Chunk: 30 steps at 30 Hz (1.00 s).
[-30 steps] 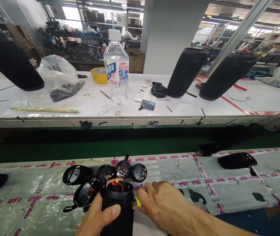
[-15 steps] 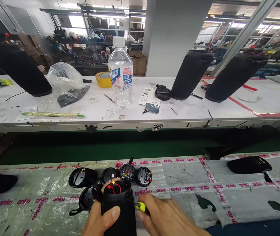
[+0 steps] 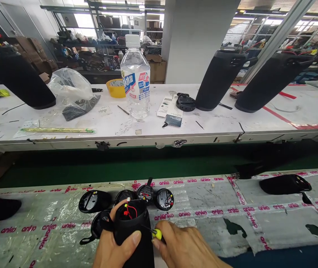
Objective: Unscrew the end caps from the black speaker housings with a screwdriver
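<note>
two work surfaces in a bright workshop. the near tabletop (image 3: 203, 232) is sheathed in wrinkled, glossy film with strips of pink-lettered tape; a band of green floor (image 3: 175, 160) separates it from a scuffed white tabletop (image 3: 105, 117). behind rise a smooth grey pillar (image 3: 200, 41) and loaded shelving (image 3: 108, 46). in the foreground, the task object, a matte black cylinder (image 3: 144, 251), stands over the near tabletop's front edge, its rounded mouth showing thin red wires (image 3: 132, 212). the left grip (image 3: 116, 245), a bare hand, is wrapped around its body; the right grip (image 3: 179, 243) is closed about a yellow-handled tool (image 3: 156, 233), whose slender shaft points to the cylinder's side; contact cannot be told. just beyond lie round-ended black housings (image 3: 164, 199) with ribbed interiors. the white tabletop carries a clear plastic bottle (image 3: 135, 82), a yellow tape roll (image 3: 115, 88) and a crumpled translucent bag (image 3: 71, 85).
</note>
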Available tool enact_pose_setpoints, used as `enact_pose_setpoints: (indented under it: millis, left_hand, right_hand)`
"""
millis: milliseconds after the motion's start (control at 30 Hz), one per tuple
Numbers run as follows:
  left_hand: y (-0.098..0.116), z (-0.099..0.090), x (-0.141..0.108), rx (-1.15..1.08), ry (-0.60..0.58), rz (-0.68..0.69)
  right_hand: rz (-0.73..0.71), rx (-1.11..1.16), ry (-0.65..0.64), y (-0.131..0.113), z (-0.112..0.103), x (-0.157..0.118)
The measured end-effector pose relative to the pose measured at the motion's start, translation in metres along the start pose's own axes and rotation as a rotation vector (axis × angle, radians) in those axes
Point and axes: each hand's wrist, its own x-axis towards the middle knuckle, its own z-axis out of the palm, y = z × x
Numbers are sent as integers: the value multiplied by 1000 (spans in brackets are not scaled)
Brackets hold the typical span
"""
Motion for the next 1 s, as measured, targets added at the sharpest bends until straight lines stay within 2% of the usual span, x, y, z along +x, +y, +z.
enact_pose_setpoints:
  millis: [100, 233, 367, 533, 700, 767, 867, 1000]
  left_hand:
    - [-7, 1, 5, 100, 72, 91]
    - [-13, 4, 7, 208, 135, 135]
    - [-6, 9, 5, 279, 175, 180]
    - [1, 13, 3, 315, 217, 203]
    - [-8, 3, 6, 393, 220, 188]
    - [-12, -2, 8, 385, 218, 163]
    - [-17, -3, 8, 268, 197, 135]
    - [-23, 0, 6, 172, 183, 74]
  right_hand:
    - [45, -41, 1, -4, -2, 0]
    - [70, -76, 11, -9, -3, 0]
    - [82, -114, 13, -9, 0, -1]
    - [12, -130, -34, -12, 13, 1]
    - [192, -197, -81, -36, 29, 12]
    - [216, -168, -87, -42, 29, 17]
    - [159, -94, -20, -41, 21, 21]
    - [101, -94, 81, -31, 9, 8]
